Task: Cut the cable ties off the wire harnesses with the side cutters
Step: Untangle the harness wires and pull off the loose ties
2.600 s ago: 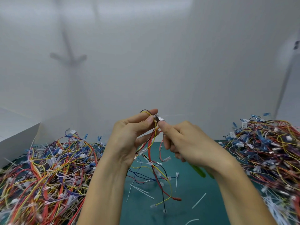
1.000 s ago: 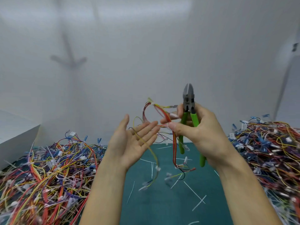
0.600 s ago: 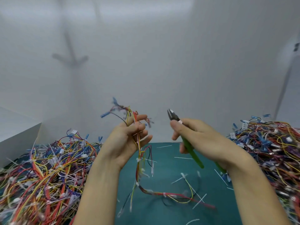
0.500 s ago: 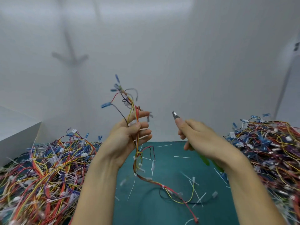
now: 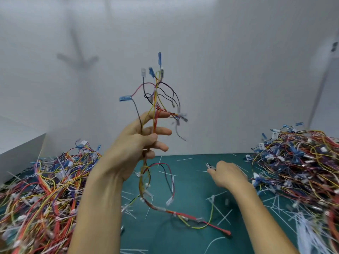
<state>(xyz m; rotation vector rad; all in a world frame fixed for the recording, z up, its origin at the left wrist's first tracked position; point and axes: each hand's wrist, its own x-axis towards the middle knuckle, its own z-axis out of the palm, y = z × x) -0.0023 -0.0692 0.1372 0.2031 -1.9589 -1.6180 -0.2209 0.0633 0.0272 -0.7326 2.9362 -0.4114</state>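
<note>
My left hand grips a wire harness and holds it up in front of the wall. Its blue and white connectors stick up above my fingers. The red and yellow tail with white cable ties trails down onto the green mat. My right hand is low over the mat to the right, curled round the side cutters. Only the metal tip shows past my fingers; the handles are hidden.
A big heap of harnesses lies on the left, another heap on the right. Cut white tie ends are scattered over the mat. A white box stands at the far left, a white wall behind.
My left hand has lifted the harness higher, and its connectors now stand upright. My right hand with the cutters has dropped to the right, close to the mat.
</note>
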